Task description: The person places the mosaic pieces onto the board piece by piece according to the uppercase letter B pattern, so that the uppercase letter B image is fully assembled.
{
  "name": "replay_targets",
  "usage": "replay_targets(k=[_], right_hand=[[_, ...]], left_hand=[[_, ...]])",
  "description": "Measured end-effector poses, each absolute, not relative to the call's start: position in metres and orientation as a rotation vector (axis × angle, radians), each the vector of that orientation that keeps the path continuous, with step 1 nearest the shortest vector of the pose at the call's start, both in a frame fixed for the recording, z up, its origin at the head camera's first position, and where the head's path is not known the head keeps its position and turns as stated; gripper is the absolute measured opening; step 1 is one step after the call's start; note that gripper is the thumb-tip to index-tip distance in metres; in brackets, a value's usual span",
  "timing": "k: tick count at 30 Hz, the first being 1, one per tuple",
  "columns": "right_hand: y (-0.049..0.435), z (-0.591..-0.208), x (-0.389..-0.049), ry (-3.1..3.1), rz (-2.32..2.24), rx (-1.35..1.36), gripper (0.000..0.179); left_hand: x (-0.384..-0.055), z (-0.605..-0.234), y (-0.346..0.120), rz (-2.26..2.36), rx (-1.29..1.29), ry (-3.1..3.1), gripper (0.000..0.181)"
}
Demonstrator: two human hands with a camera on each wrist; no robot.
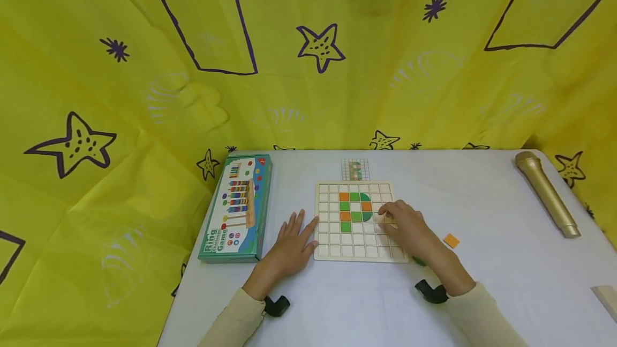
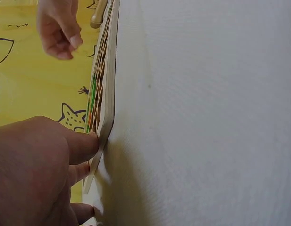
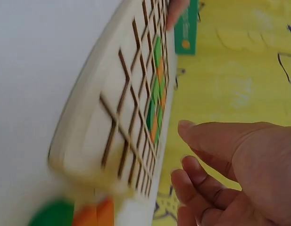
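A wooden grid board [image 1: 332,250] lies on the white table, with orange and green tiles [image 1: 355,197] set in some of its squares, two of them rounded at a corner. My left hand [image 1: 291,250] rests at the board's left edge, fingers spread; in the left wrist view its thumb [image 2: 84,147] touches the rim. Over the board's right side hovers my right hand [image 1: 407,229], fingers loosely bent. In the right wrist view its thumb and fingers stand apart with nothing visible between them. An orange square tile [image 1: 451,240] and a partly hidden green tile [image 1: 419,261] lie beside the right wrist.
Behind the board is a small printed grid card [image 1: 355,170] with a coloured pattern. A ring game box [image 1: 236,208] lies at the left. At the right are a gold microphone [image 1: 547,194] and a pale block [image 1: 605,300]. A yellow patterned cloth [image 1: 308,95] hangs behind.
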State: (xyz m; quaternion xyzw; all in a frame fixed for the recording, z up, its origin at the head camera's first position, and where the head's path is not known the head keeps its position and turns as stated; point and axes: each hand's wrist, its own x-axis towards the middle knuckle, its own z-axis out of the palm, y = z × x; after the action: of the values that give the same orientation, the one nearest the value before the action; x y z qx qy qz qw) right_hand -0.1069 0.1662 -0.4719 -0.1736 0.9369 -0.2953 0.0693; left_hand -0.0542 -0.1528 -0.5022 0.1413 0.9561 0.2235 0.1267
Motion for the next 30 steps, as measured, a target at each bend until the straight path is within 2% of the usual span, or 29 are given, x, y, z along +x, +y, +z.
replay_targets(k=[12, 20, 28, 30], right_hand=[[0.259, -0.469, -0.086, 2.868, -0.925, -0.271, 0.037], [0.299, -0.478, -0.075, 2.835, -0.874, -0.160, 0.047], [0.304, -0.492, -0.074, 2.827, -0.892, -0.211, 0.028], [0.303, -0.494, -0.075, 2.830, -0.907, -0.230, 0.029]], left_hand=[[-0.055, -0.502, -0.152, 0.655, 0.400, 2.778, 0.060], [-0.056, -0.505, -0.152, 0.651, 0.397, 2.774, 0.060], [-0.055, -0.506, -0.152, 0.635, 0.402, 2.783, 0.060], [-0.055, -0.506, -0.152, 0.633, 0.402, 2.783, 0.060]])
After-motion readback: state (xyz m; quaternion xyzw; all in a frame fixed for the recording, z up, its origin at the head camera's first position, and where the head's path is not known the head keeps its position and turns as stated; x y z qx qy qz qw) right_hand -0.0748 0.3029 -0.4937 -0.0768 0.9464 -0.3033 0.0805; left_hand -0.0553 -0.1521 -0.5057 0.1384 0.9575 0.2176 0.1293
